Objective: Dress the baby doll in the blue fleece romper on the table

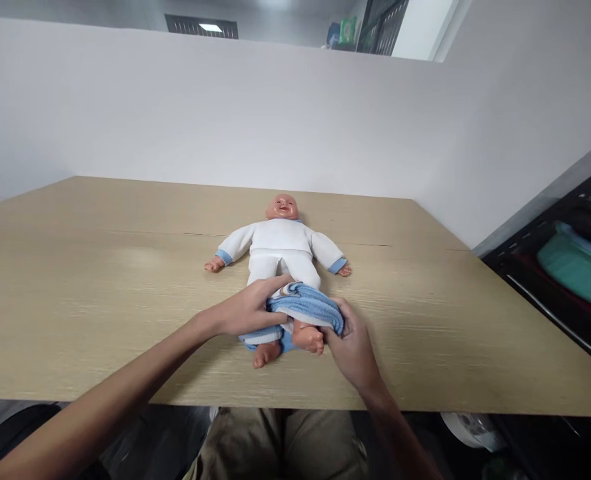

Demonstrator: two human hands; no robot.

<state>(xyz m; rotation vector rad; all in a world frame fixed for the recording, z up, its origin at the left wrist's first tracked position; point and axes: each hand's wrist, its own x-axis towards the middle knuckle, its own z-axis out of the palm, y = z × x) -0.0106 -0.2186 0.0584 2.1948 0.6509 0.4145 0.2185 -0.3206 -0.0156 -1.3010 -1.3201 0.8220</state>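
A baby doll [282, 237] in a white top and white leggings lies on its back, head toward the wall and feet toward me. Bunched blue-and-white striped doll pants [308, 303] wrap around its lower legs, with both bare feet sticking out below. My left hand [252, 307] grips the bunched cloth from the left, between the doll's legs. On the right, my right hand [348, 340] pinches the cloth's edge beside the doll's raised foot [308, 337]. The other foot [266, 355] rests on the table. Some fingertips of both hands are hidden by the cloth.
The wooden table [125, 300] reaches back to a white wall [200, 113]. A black rack [550, 287] with folded green cloth [578, 267] stands at the right. My lap is below the table's front edge.
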